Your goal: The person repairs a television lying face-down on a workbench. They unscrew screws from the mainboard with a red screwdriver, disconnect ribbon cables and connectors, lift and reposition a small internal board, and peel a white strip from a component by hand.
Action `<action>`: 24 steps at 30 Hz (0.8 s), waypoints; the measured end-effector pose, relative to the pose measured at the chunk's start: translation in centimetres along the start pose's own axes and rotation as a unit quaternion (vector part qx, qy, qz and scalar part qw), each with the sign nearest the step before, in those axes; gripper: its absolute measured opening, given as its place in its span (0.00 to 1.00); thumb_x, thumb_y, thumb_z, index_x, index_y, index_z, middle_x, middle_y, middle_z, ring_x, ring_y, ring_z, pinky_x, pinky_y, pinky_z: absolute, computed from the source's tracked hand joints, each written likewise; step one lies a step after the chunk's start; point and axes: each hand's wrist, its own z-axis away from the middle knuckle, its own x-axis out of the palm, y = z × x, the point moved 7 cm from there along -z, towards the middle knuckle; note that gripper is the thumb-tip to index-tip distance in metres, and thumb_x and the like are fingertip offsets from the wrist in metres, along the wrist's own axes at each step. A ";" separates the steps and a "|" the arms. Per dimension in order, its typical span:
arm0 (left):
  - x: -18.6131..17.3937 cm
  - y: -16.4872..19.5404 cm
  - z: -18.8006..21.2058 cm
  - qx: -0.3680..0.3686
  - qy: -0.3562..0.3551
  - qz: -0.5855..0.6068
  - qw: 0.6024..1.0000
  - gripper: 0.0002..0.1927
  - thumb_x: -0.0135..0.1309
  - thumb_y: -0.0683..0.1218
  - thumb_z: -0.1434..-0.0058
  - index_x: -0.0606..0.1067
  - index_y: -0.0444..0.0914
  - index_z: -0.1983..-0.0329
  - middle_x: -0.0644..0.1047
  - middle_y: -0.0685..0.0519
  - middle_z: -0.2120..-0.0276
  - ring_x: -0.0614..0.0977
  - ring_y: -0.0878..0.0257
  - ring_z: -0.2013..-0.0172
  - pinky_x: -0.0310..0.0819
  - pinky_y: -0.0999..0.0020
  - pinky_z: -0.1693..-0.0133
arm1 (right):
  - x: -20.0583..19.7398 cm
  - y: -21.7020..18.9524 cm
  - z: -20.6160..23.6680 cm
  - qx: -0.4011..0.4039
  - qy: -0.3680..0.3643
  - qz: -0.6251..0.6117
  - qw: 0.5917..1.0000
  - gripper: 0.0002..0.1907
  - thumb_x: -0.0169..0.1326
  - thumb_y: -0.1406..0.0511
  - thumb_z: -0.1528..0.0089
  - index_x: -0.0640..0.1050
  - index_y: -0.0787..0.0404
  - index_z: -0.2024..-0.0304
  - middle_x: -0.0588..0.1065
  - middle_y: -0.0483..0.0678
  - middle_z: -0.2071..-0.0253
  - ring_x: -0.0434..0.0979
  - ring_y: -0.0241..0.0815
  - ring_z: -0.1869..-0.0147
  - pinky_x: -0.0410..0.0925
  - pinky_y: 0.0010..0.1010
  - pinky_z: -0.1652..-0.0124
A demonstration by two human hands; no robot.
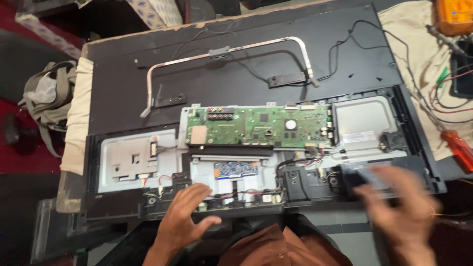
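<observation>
An opened flat-screen television [123, 98] lies back-up on the table, its cover off. A green main circuit board [258, 127] sits in the middle, with a small blue board [235, 170] below it. My left hand [185, 216] rests with spread fingers on the lower edge of the chassis, near the wires under the blue board. My right hand [401, 209] is blurred by motion over the lower right corner, by a dark speaker box [362, 175]. Whether it holds anything I cannot tell.
A bent metal stand bracket [226, 51] and black cables lie on the upper back panel. A red-handled screwdriver [458, 148], an orange meter [453, 15] and loose wires sit at the right on a cloth. A grey bag [49, 98] lies at the left.
</observation>
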 end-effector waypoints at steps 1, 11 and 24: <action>-0.1 -0.3 0.9 0.009 0.006 -0.005 1.000 0.33 0.72 0.50 0.57 0.76 0.32 0.49 0.78 0.42 0.48 0.76 0.43 0.44 0.68 0.52 0.44 | 2.4 -2.9 0.6 0.008 -0.077 -0.072 0.994 0.27 0.67 0.60 0.49 0.79 0.58 0.49 0.79 0.49 0.49 0.80 0.46 0.44 0.72 0.37 0.45; 1.6 -1.5 4.1 0.065 0.049 -0.046 0.996 0.22 0.68 0.41 0.52 0.79 0.32 0.53 0.79 0.43 0.48 0.79 0.46 0.44 0.72 0.54 0.43 | 13.8 -12.6 3.5 -0.192 -0.342 -0.011 0.920 0.37 0.66 0.61 0.50 0.70 0.61 0.39 0.71 0.53 0.38 0.64 0.55 0.30 0.51 0.52 0.31; 1.8 -1.6 4.5 0.054 0.098 0.002 0.994 0.17 0.67 0.39 0.50 0.80 0.31 0.56 0.81 0.43 0.50 0.82 0.49 0.46 0.80 0.60 0.49 | 13.6 -12.5 3.3 -0.139 -0.332 -0.038 0.932 0.33 0.67 0.66 0.54 0.73 0.63 0.46 0.74 0.55 0.41 0.68 0.55 0.32 0.54 0.53 0.31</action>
